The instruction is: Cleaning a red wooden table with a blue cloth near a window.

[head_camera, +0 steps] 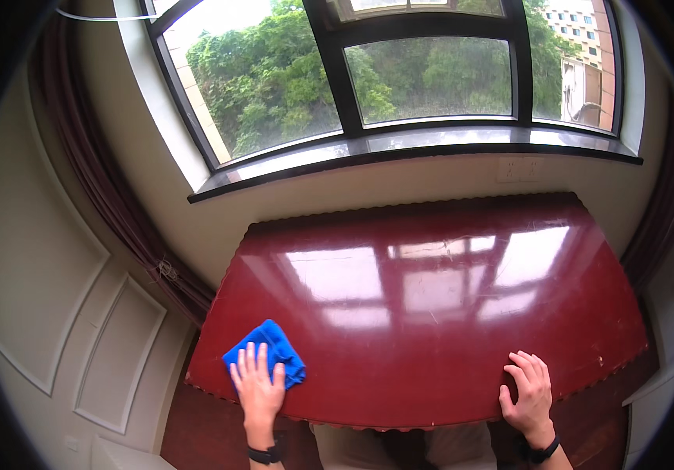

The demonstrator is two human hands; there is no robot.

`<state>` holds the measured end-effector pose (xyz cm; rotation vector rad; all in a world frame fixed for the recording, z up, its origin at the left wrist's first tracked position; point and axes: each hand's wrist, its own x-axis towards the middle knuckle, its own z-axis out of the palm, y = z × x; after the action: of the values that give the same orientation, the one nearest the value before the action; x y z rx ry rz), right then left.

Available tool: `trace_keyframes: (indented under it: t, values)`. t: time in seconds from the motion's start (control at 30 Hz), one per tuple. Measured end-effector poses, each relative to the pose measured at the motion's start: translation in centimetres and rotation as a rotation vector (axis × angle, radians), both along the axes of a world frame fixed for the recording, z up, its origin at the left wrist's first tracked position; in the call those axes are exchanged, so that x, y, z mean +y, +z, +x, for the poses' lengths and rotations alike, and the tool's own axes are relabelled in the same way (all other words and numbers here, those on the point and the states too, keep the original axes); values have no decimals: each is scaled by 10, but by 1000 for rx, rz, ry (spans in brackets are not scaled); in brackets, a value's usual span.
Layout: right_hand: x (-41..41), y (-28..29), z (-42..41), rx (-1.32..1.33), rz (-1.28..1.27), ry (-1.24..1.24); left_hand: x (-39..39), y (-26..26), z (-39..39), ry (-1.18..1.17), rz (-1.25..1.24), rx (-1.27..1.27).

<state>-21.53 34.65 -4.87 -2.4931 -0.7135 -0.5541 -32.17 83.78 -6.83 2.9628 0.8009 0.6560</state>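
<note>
My left hand (259, 385) lies flat with spread fingers on a folded blue cloth (281, 346), near the front left corner of a glossy dark red table (396, 364). The cloth rests on the tabletop, partly covered by the fingers. At the table's front right edge is my right hand (526, 388), its fingers slightly bent and apart over the surface, holding nothing. A dark band circles each wrist.
Beyond the table's scalloped back edge rises a wall with a dark window sill (419, 150) and wall sockets (520, 169). Dark curtains hang at the left (137, 247) and right (660, 223). Wall panels stand at the left.
</note>
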Motion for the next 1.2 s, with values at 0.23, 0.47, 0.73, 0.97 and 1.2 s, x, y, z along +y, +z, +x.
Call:
trace_keyframes:
  t: [0.23, 0.47, 0.73, 0.97, 1.2]
  values:
    - [1, 1, -1, -7, 0, -1, -158, 18, 39, -569, -71, 70]
    - [2, -1, -1, -13, -6, 2, -206, 20, 52, -779, -118, 74]
    - [-1, -3, 2, -17, -1, 8, -75, 10, 28, -340, -124, 33]
    - [-2, -2, 2, -33, -9, 15, 115, 1, -21, 316, -197, 107]
    - [2, 2, 0, -24, -26, 9, 107, 8, -24, 424, -167, 145]
